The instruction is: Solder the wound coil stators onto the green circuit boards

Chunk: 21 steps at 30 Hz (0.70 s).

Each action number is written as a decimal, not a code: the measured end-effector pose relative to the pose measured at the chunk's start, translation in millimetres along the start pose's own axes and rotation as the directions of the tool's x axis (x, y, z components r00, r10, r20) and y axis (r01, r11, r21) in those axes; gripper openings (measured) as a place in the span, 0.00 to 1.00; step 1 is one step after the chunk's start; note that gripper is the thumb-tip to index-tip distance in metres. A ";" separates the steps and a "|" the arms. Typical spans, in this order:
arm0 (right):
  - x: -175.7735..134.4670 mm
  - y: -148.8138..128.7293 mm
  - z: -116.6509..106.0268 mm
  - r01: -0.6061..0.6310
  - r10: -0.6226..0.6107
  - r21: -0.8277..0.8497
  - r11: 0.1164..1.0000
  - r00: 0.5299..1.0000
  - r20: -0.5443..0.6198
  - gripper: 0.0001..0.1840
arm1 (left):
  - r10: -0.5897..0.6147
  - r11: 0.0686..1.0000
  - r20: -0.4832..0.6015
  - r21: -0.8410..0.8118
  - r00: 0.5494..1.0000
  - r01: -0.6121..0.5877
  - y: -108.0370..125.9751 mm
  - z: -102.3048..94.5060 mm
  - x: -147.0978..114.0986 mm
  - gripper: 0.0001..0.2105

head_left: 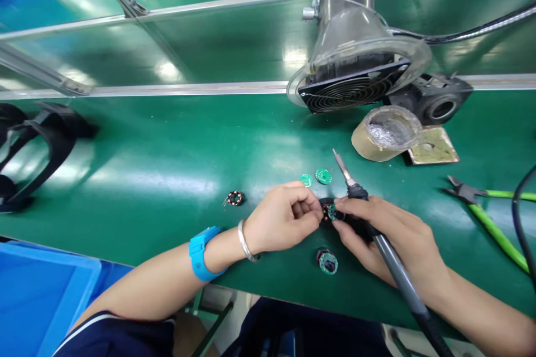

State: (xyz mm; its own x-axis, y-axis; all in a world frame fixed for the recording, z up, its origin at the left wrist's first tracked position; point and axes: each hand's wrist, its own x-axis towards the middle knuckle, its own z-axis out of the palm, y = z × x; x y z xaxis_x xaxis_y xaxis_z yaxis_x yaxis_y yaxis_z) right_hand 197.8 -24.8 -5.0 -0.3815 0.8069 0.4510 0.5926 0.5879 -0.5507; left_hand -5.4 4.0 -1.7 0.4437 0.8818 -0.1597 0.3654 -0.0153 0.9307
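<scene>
My right hand [397, 240] is closed around a soldering iron [393, 265], its metal tip slanting up and away to the left. Thumb and fingertips of that hand also grip a small round circuit board [332, 212] with a copper coil against it. At the coil's left side, my left hand [288, 217] pinches with thumb and forefinger; any wire between them is too small to make out. Two green round boards [323, 176] lie just beyond my hands. A loose copper coil ring [235, 198] rests to the left, and a coil-and-board assembly [328, 262] sits nearer me.
A fume extractor hood [355, 67] hangs over the far side. Below it stand a solder-dross cup [385, 134], a sponge tray [434, 146] and a black iron holder [439, 103]. Green-handled cutters [481, 206] and a cable lie right; a blue bin [50, 295] is lower left.
</scene>
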 end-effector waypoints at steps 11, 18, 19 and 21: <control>-6.1 2.3 -6.2 -0.124 0.120 0.120 0.985 0.992 0.038 0.16 | 0.262 0.959 -0.047 0.127 0.964 -0.255 -2.0 6.6 1.8 0.02; -2.9 -1.2 1.4 -0.057 0.055 0.090 0.994 0.998 0.027 0.17 | 0.046 0.999 0.046 -0.029 0.998 -0.045 -3.0 -1.4 2.9 0.10; -1.9 -1.4 2.3 -0.052 0.050 0.085 0.995 0.998 0.026 0.17 | 0.075 0.997 0.053 -0.034 0.996 -0.073 -3.9 -3.1 2.7 0.10; 0.0 -1.2 3.8 -0.037 0.035 0.089 0.995 0.999 0.021 0.16 | 0.208 0.978 0.061 0.015 0.976 -0.209 -5.8 -5.4 2.2 0.10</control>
State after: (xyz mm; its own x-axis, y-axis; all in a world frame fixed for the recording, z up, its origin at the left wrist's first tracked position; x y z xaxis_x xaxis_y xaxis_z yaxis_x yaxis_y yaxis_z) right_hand 194.4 -25.4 -7.0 -0.3753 0.8281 0.4165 0.5406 0.5605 -0.6274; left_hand -11.0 8.5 -5.7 0.5595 0.8287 0.0176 0.2763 -0.2065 0.9386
